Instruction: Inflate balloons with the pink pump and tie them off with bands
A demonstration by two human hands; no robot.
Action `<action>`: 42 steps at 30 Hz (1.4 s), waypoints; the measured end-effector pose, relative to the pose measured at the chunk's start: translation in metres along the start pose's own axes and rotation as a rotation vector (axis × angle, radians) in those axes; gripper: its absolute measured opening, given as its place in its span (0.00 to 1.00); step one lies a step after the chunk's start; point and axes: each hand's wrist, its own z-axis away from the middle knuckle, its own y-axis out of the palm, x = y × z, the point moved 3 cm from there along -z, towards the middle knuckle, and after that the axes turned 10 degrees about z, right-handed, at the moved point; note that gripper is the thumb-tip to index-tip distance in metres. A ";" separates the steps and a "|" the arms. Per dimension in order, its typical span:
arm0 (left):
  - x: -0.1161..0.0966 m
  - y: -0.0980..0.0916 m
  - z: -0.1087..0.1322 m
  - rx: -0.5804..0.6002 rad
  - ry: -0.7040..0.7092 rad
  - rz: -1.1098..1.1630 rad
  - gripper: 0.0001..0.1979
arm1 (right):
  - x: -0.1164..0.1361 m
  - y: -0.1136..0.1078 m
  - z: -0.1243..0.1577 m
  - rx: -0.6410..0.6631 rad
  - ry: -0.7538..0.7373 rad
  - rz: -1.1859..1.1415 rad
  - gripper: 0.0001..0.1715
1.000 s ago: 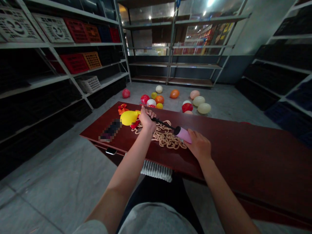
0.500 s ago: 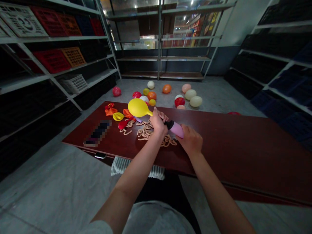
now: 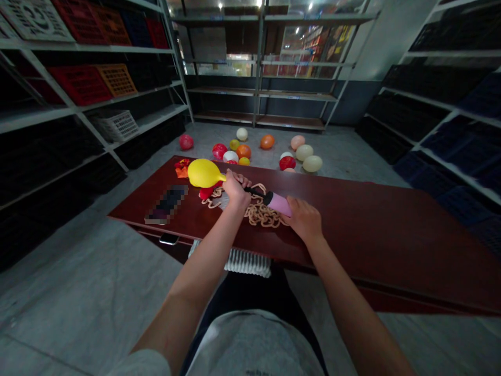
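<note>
A partly inflated yellow balloon (image 3: 203,173) points off to the left above the table. My left hand (image 3: 236,189) is closed round its neck, where it meets the end of a hand balloon pump (image 3: 280,204). That joint is hidden by my fingers. My right hand (image 3: 306,218) grips the pink end of the pump, and a black rod shows between the pink part and my left hand. Beneath the pump lies a heap of tan, uninflated long balloons (image 3: 266,215). Limp orange balloons (image 3: 182,172) and a red one (image 3: 205,194) rest beyond my left hand.
A blurred-out phone-like object (image 3: 167,204) lies left on the dark red table (image 3: 371,224). Inflated balloons (image 3: 267,141) are scattered on the floor behind it. Shelves with crates (image 3: 80,85) stand at left, more racks at back and right. A drawer handle (image 3: 169,239) juts from the front.
My left hand and the yellow balloon have moved left, away from my right hand. More of the pump's black rod now shows. The view has shifted slightly.
</note>
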 end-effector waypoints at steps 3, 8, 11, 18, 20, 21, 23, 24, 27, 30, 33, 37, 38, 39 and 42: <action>-0.034 -0.006 -0.012 -0.001 0.055 0.015 0.28 | 0.003 0.001 -0.002 0.001 -0.036 -0.004 0.27; -0.085 -0.008 -0.021 0.040 0.100 0.013 0.29 | 0.007 0.001 -0.003 0.026 -0.090 -0.057 0.26; -0.101 0.003 -0.014 0.099 0.120 -0.028 0.30 | 0.007 -0.001 -0.003 0.023 -0.054 -0.104 0.26; -0.076 0.040 0.010 0.203 0.228 -0.146 0.31 | -0.008 0.004 -0.004 -0.033 0.235 -0.239 0.26; -0.063 0.048 0.013 0.227 0.266 -0.132 0.29 | -0.012 0.007 -0.004 -0.047 0.294 -0.261 0.25; -0.056 0.052 0.014 0.235 0.285 -0.121 0.29 | -0.014 0.007 -0.004 -0.054 0.309 -0.274 0.25; -0.039 0.057 0.018 0.248 0.312 -0.104 0.28 | -0.016 0.008 -0.003 -0.064 0.329 -0.298 0.24; -0.029 0.059 0.020 0.254 0.309 -0.106 0.27 | -0.016 0.008 -0.003 -0.066 0.337 -0.309 0.23; 0.007 0.059 0.031 0.294 0.254 -0.135 0.28 | -0.019 0.006 -0.003 -0.070 0.366 -0.321 0.22; 0.043 0.053 0.044 0.345 0.186 -0.154 0.28 | -0.021 0.006 -0.003 -0.079 0.393 -0.315 0.22; 0.067 0.046 0.053 0.357 0.102 -0.162 0.29 | -0.024 0.006 -0.003 -0.086 0.417 -0.305 0.22; 0.067 0.037 0.048 0.290 0.021 -0.152 0.31 | -0.023 0.007 -0.003 -0.054 0.397 -0.284 0.21; 0.063 0.034 0.045 0.261 0.008 -0.149 0.31 | -0.021 0.007 -0.004 -0.040 0.373 -0.278 0.20; 0.058 0.031 0.042 0.230 -0.001 -0.148 0.30 | -0.018 0.007 -0.004 -0.025 0.341 -0.273 0.20; 0.036 0.022 0.031 0.149 -0.010 -0.147 0.30 | -0.010 0.005 -0.006 0.001 0.231 -0.247 0.21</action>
